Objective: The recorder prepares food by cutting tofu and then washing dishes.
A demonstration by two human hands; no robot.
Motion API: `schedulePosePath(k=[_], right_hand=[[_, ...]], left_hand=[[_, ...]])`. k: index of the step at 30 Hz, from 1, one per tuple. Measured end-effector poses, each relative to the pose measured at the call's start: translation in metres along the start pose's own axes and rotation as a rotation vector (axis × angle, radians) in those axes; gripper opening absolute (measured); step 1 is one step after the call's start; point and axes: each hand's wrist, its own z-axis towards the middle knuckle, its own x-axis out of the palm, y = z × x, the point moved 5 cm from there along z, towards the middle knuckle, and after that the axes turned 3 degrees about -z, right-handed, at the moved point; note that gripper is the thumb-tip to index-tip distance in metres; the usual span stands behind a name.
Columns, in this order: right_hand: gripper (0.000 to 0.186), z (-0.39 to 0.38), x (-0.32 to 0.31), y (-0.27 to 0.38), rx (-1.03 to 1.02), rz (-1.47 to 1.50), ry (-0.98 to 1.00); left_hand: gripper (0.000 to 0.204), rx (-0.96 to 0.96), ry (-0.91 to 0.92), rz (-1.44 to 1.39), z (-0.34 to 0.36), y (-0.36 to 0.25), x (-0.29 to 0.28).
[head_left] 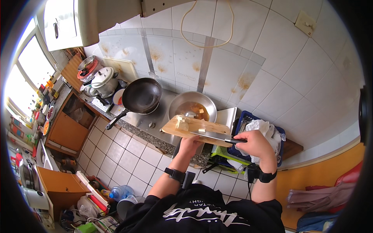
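My left hand [189, 145] grips the underside of a pale wooden cutting board [175, 129], held over the near side of a steel pan [178, 105] on the stove. Pale cubes, apparently tofu [182, 122], sit on the board's left part, with a smaller piece near its middle. My right hand [253, 142] holds a knife [217, 136] by its black handle, the blade lying along the board's surface. The pan holds brownish liquid with a few pale pieces; its near part is hidden by the board.
A black wok [141, 95] sits left of the pan, beside a pressure cooker [103, 83]. A blue basket [244, 120] with white plastic bags stands at the right, above a green rack [223, 163]. A water jug [120, 193] stands on the floor.
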Motion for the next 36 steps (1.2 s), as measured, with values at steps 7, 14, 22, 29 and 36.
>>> schedulePosePath(k=[7,14,22,29,36], right_hand=[[0.034,0.015,0.008,0.003,0.029,0.029,0.076],[0.034,0.057,0.050,0.002,-0.014,-0.006,0.015],[0.030,0.102,0.088,-0.013,-0.062,-0.066,-0.050],[0.031,0.139,0.108,-0.034,0.093,-0.100,0.011],[0.029,0.159,0.111,-0.047,0.002,-0.208,-0.059]], left_hand=[[0.045,0.012,0.012,0.030,0.004,0.013,0.007],[0.043,-0.017,0.006,0.007,-0.002,0.019,0.014],[0.040,-0.034,-0.031,-0.008,-0.001,0.019,0.008],[0.040,-0.038,-0.050,-0.023,-0.001,0.019,0.008],[0.041,-0.044,-0.031,-0.008,-0.011,0.012,0.014]])
